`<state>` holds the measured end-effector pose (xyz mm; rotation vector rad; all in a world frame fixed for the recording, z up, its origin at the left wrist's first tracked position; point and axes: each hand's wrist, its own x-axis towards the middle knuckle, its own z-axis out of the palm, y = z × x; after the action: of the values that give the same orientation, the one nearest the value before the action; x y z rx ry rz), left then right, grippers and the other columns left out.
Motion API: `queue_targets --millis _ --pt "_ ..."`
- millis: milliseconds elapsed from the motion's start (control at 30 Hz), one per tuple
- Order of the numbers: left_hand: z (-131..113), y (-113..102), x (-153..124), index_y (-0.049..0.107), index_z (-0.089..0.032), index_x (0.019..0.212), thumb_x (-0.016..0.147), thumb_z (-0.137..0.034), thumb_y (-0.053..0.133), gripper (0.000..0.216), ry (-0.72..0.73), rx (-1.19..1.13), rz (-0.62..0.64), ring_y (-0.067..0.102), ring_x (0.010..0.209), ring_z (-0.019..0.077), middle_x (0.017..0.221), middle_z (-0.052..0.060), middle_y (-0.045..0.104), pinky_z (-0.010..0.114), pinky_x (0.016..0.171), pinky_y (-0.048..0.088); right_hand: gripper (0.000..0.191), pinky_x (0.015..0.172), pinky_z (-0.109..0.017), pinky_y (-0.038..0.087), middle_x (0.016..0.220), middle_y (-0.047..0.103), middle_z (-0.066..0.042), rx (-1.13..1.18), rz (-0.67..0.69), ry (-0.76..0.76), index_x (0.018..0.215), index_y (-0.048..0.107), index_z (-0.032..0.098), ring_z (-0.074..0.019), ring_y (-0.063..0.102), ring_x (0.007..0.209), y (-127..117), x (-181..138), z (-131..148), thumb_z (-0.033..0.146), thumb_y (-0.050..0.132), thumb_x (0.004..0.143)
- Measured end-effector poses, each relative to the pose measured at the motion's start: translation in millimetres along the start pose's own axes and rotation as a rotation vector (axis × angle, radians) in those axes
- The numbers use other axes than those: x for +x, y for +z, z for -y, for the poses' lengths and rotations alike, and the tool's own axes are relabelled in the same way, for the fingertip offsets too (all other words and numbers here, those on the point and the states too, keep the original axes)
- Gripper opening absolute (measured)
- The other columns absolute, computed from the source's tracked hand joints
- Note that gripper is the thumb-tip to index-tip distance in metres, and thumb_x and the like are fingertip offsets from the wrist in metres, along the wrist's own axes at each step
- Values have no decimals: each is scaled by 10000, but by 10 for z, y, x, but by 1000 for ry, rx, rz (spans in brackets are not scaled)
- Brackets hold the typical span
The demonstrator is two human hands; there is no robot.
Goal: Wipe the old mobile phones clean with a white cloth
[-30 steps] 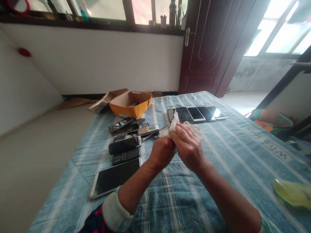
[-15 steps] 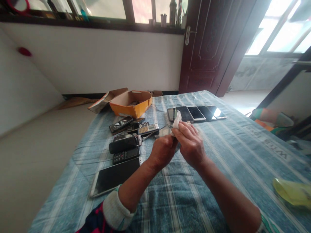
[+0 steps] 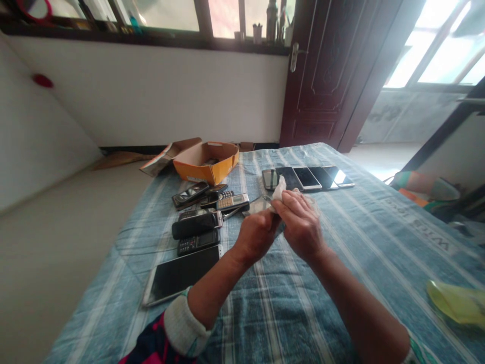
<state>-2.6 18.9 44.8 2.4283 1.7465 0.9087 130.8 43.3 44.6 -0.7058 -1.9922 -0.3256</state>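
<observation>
Since the earlier frame, both hands and the white tissue shift slightly right, baring more of the small phone at the left end of the far row; the phones themselves lie as before.

Grip: left hand (image 3: 257,235) curled closed on a small item (image 3: 278,220), mostly hidden by fingers and tissue; cannot tell what it is. Right hand (image 3: 301,225) pinches the white tissue (image 3: 280,189) against it, a tip of tissue poking up above the fingers. Item sits between the two hands, over the middle of the striped cloth (image 3: 364,273).

Just left of the hands: a loose cluster toward the cloth's left edge. Silver keypad phone (image 3: 232,202), dark phone (image 3: 190,195) behind it, black phone (image 3: 197,225) and black keypad phone (image 3: 199,242) nearer. Large white-rimmed device (image 3: 184,275), screen up, slanting beside the left forearm, closest of these to the near edge.

Beyond the hands, toward the far edge: row of phones (image 3: 307,178) lying flat, side by side. Far left corner: open orange box (image 3: 206,164), flap thrown back. Right edge, near end: yellow object (image 3: 454,303), blurred. Past the far edge, a dark red door (image 3: 322,76).
</observation>
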Motion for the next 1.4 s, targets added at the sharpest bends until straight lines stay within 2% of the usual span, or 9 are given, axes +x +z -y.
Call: queue_targets --millis 133,400,633,733,867,1133,1400 --pt "-23 -2 -16 576 -145 751 907 -280 476 228 -43 -8 10 617 575 158 648 43 644 232 520 422 310 930 -398 461 1040 640 -133 -37 -30 103 992 661 137 -234 565 1069 0 -24 -124 125 360 925" --pt "15 11 6 608 -133 741 920 -227 426 272 -29 43 36 627 583 166 638 60 648 235 519 413 257 1006 -422 405 1025 643 -107 38 -10 -65 994 660 144 -227 540 1126 16 10 58 118 418 913" --pt "-10 13 -5 581 -142 759 908 -284 468 235 -54 -26 19 624 604 161 671 50 652 238 549 428 295 938 -377 454 1045 642 -121 -10 -37 117 992 665 147 -224 566 1072 14 -30 -129 134 377 926" --pt "-6 18 -10 581 -145 750 911 -276 456 243 -46 -31 10 614 583 151 652 44 644 233 543 426 267 955 -394 441 1043 643 -127 -4 -56 78 982 668 136 -237 555 1095 11 -25 -48 140 409 918" --pt "-3 10 3 593 -136 737 931 -249 393 301 -25 -4 21 608 569 150 643 57 642 232 519 415 251 996 -449 398 1052 642 -114 22 -16 1 974 670 143 -245 545 1109 20 -1 72 126 428 910" --pt "-30 11 -10 562 -156 742 922 -293 436 259 -34 -15 12 604 569 152 623 34 620 227 518 408 315 930 -366 480 1049 628 -127 47 -63 155 1028 655 144 -218 556 1083 64 -47 -116 111 365 911" --pt "-8 5 1 573 -145 769 936 -282 388 285 -49 -30 30 632 616 168 690 71 661 248 566 441 254 978 -407 437 1091 618 -135 -53 -37 23 1028 644 133 -257 501 1174 83 -36 40 141 419 912"
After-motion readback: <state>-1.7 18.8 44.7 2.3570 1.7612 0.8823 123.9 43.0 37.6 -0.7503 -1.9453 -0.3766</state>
